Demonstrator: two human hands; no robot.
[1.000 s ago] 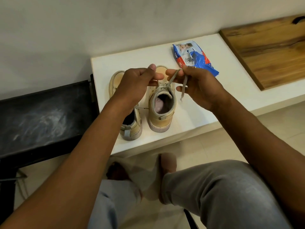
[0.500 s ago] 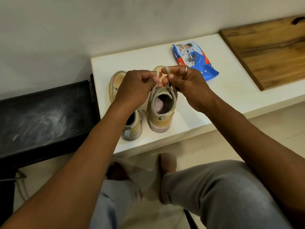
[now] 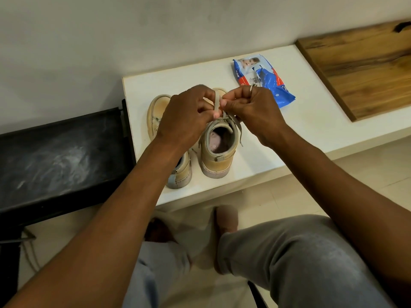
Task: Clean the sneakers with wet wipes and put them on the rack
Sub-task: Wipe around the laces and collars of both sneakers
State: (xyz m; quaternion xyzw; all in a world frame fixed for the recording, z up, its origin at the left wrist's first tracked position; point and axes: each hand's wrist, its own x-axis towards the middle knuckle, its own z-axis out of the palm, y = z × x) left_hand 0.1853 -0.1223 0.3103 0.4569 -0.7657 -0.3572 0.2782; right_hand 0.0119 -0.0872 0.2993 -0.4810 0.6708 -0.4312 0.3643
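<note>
Near the centre of the frame a tan, high-topped sneaker (image 3: 219, 156) with a worn, pale rubber sole stands on the smooth white desk (image 3: 311, 121). A second sneaker (image 3: 155, 114) stands just left of it. Both hands meet above the first one. The left hand (image 3: 184, 116) curls its fingers (image 3: 209, 110) round a flat beige lace (image 3: 216, 103), and the right hand (image 3: 251, 110) pinches the same lace. A crinkled blue-and-white plastic wipes pack (image 3: 266, 83) lies at upper right, near a grained wooden board (image 3: 364, 67).
</note>
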